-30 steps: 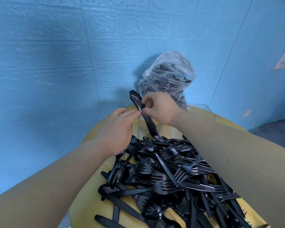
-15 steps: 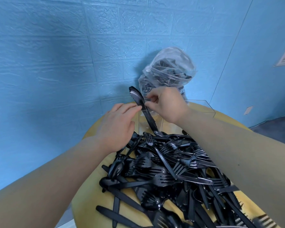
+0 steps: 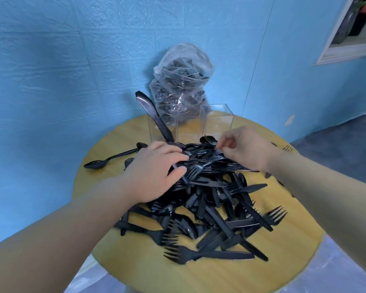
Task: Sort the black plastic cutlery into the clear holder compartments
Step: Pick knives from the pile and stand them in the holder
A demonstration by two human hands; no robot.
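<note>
Black plastic cutlery (image 3: 207, 199) is lying heaped on the round wooden table (image 3: 199, 275), just before the clear holder (image 3: 190, 123), whose left compartment is holding leaning knives (image 3: 152, 111). The left hand (image 3: 154, 172) is resting spread on the heap; the right hand (image 3: 245, 149) is hovering, fingers loosely curled, gripping nothing. A bag (image 3: 180, 81) is standing behind.
</note>
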